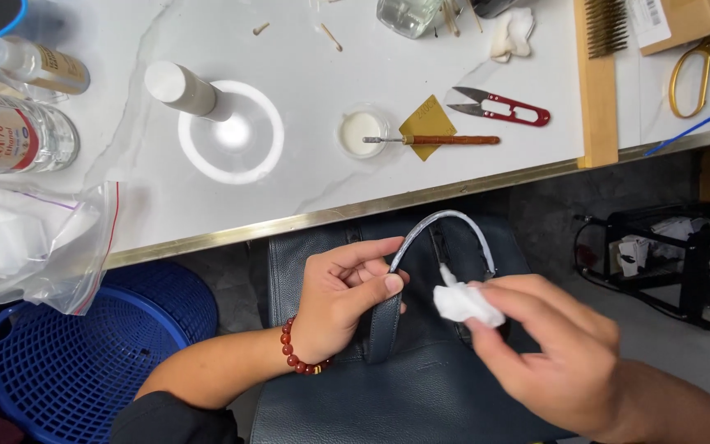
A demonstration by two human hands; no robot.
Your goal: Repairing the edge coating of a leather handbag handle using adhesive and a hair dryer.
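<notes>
Crowding the table [421,74]: snips [499,107], dish [361,133].

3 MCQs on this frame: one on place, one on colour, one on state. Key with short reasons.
1. Where is the red-handled snips?
A. on the white table
B. in the blue basket
C. on the bag

2. Colour of the bead bracelet on the left hand?
A. green
B. red
C. white

3. What is the right hand doing?
A. resting empty
B. holding scissors
C. pinching a white wad

Key: 1 A, it lies on the tabletop by the brush; 2 B, dark red beads at the wrist; 3 C, fingers close on the wad beside the bag handle.
</notes>
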